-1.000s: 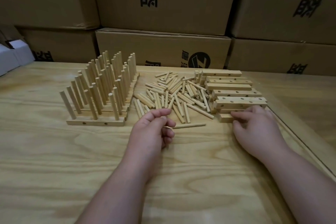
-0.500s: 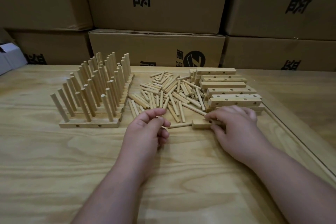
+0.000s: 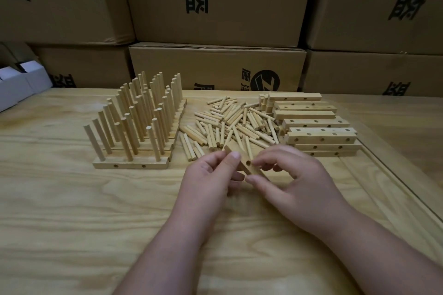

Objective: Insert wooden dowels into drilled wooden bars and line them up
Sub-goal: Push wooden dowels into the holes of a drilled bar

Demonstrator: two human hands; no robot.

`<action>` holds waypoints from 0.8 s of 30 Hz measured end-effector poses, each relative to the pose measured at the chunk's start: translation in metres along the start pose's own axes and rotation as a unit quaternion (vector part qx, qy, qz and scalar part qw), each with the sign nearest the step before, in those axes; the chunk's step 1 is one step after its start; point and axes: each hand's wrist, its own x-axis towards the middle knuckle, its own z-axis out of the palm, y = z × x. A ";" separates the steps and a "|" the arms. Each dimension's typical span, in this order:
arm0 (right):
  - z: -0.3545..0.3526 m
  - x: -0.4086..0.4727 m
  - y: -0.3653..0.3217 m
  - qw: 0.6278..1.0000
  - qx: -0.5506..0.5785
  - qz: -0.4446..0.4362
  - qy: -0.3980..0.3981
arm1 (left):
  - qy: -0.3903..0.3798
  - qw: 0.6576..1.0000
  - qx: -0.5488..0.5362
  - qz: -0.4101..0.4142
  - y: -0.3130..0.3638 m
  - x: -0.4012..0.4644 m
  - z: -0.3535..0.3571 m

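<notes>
Behind held bar (image 3: 249,165): loose dowels (image 3: 230,124), cartons (image 3: 215,67).

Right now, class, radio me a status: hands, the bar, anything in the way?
Left hand and right hand both hold one drilled bar, raised off the table. No peg seated yet. Loose pegs lie just beyond; nothing blocks.

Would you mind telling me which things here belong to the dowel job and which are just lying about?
Part of the job:
drilled bar held by the left hand and right hand
loose dowels
stack of bars
finished rows

Lying about:
cardboard boxes
white boxes
</notes>
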 end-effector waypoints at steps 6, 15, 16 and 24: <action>-0.002 -0.003 0.017 0.991 -0.049 0.115 -0.046 | 0.053 0.987 -0.147 -0.041 0.011 0.001 -0.001; 0.001 -0.002 0.022 0.965 -0.162 0.162 -0.128 | 0.068 0.980 -0.178 -0.059 0.010 0.002 -0.003; 0.002 -0.002 0.022 0.963 -0.169 0.165 -0.127 | 0.067 0.980 -0.176 -0.059 0.010 0.002 -0.003; 0.004 -0.004 0.024 0.967 -0.163 0.172 -0.097 | 0.043 0.984 -0.168 -0.052 0.012 0.000 -0.001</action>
